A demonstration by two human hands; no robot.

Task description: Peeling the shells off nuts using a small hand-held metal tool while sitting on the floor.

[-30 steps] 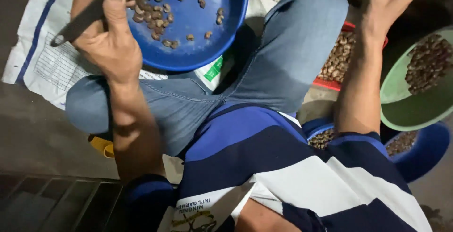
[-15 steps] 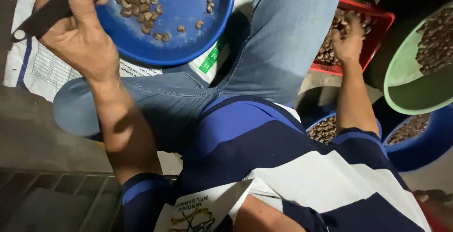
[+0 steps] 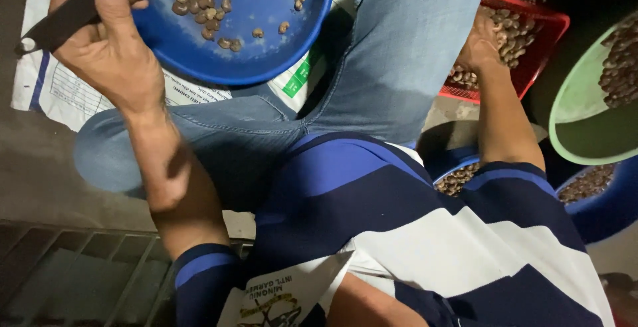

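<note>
1. A seated person in jeans (image 3: 405, 54) and a blue-and-white striped shirt (image 3: 425, 234) works over a blue bowl (image 3: 266, 61), which rests on a printed white sack (image 3: 60, 84) between the spread knees.

2. The left hand (image 3: 109, 54), at the blue bowl's left rim, is clenched around a dark tool (image 3: 56, 24). The thumb presses along the tool's top, and its ringed end points away from the bowl.

3. A loose scatter of pale brown nuts (image 3: 199, 4) lies in the far part of the blue bowl; the near part of its floor is bare.

4. The right hand (image 3: 478, 44) is well to the right of the blue bowl, past the raised knee, and reaches into a red basket (image 3: 545, 44) heaped with unsorted nuts (image 3: 508, 34). Its fingers are turned away and sunk among them, so whether they have closed on one cannot be told.

5. Further right of the blue bowl, a green basin (image 3: 585, 127) and a blue tub (image 3: 615, 207) also hold nuts.

6. The step in hand appears to be a pick from the red basket while the tool waits. Getting one nut out calls for a fingertip pinch on a single piece, then a carry back over the knee towards the hand with the tool.
</note>
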